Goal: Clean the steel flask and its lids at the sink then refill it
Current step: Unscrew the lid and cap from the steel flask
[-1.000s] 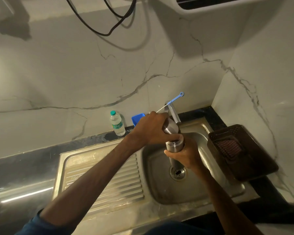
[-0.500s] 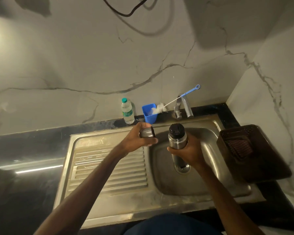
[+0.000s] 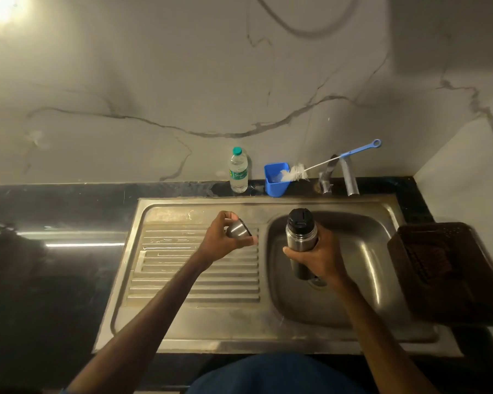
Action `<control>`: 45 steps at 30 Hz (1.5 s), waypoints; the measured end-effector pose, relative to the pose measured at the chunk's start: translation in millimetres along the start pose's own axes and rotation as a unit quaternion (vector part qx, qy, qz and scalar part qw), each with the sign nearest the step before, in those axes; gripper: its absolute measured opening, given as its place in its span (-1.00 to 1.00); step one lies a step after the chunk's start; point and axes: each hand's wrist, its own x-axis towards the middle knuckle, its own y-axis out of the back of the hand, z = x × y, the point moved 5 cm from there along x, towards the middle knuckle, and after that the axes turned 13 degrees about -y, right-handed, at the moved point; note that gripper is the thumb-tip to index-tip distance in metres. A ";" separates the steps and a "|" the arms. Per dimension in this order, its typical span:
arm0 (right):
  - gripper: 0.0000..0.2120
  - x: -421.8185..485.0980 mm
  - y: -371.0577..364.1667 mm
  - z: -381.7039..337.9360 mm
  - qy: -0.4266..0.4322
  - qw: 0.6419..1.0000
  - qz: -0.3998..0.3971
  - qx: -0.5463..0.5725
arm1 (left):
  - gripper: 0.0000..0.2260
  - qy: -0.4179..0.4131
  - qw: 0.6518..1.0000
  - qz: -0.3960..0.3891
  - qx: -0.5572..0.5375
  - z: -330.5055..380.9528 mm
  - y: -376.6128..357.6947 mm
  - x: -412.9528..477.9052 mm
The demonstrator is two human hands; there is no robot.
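At a kitchen sink, a person's right hand (image 3: 320, 255) grips the steel flask (image 3: 300, 237) round the lower half of its body, fingers and thumb curled tight about it. The flask stands near upright above the sink basin (image 3: 367, 251), its long axis running from the palm up and slightly away from the person. The black inner lid (image 3: 299, 220) sits on the neck, just above that grip. The left hand (image 3: 225, 240) is apart from the flask, off to its left over the ribbed draining board (image 3: 182, 280). Its fingers are curled round the steel outer lid (image 3: 237, 230), which is already off and tilted, with its open mouth turned toward the flask. The next step looks to be the inner lid: it lies to the right of the left hand and a little above the right, so the left hand is the one placed to unscrew it, once it has put the outer lid down on the board beneath it. Beyond both hands, at the wall, stand the tap (image 3: 349, 177), a bottle brush (image 3: 325, 164) leaning out of a blue cup (image 3: 275, 182), and a water bottle (image 3: 238, 173). A brown tray (image 3: 439, 280) sits to the right of the right hand, beside the basin.
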 end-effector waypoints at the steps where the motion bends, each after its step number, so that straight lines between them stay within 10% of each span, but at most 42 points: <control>1: -0.44 0.4 -1.6 -0.1 0.000 1.000 -0.003 -0.004 | -0.32 -0.001 1.000 0.006 0.015 -4.7 3.2 1.1; 16: -0.47 6.0 -19.8 6.1 -0.006 1.000 0.006 -0.030 | -0.32 0.002 0.912 -0.062 0.406 -66.3 19.6 25.0; 35: -0.44 2.0 -21.3 8.3 -0.013 0.998 0.008 -0.058 | -0.69 0.033 0.891 -0.039 0.452 -116.9 34.5 35.6; 45: -0.45 -1.6 -14.4 8.4 -0.036 0.998 0.018 -0.039 | -0.34 0.021 0.841 -0.076 0.535 -113.5 34.1 38.4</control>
